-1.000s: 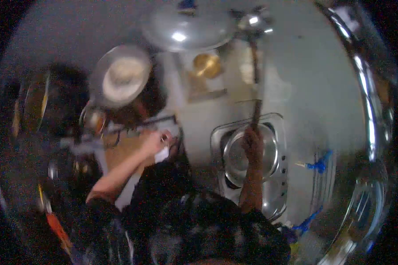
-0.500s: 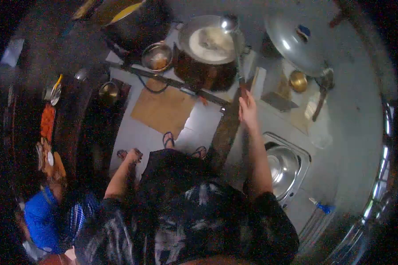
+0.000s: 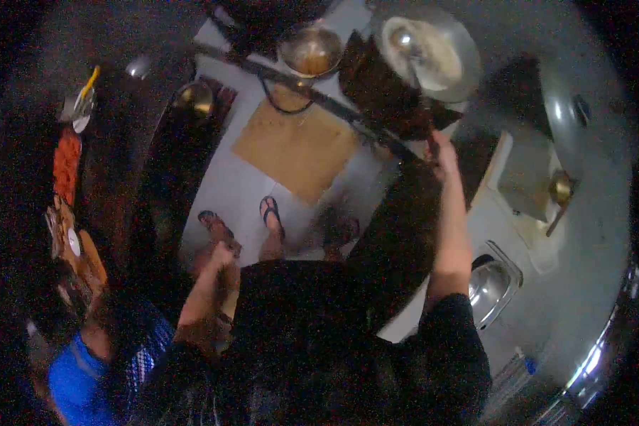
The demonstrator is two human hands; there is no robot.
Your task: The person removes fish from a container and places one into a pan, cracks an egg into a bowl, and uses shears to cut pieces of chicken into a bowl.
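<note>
Ladle (image 3: 412, 53) in the right hand (image 3: 440, 153): fingers wrapped round its long handle, its bowl resting in the pale contents of the big pot (image 3: 433, 50) at far right. No writing or label can be read anywhere. Nearest, the left hand (image 3: 222, 254) hangs low by the hip, loosely curled and holding nothing. Right of the body, a steel sink (image 3: 493, 284) is set into the grey surface (image 3: 582, 234). Sandalled feet stand on pale floor tiles (image 3: 227, 184), a brown mat (image 3: 298, 145) beyond them. Farther off sits a small steel bowl (image 3: 311, 50).
</note>
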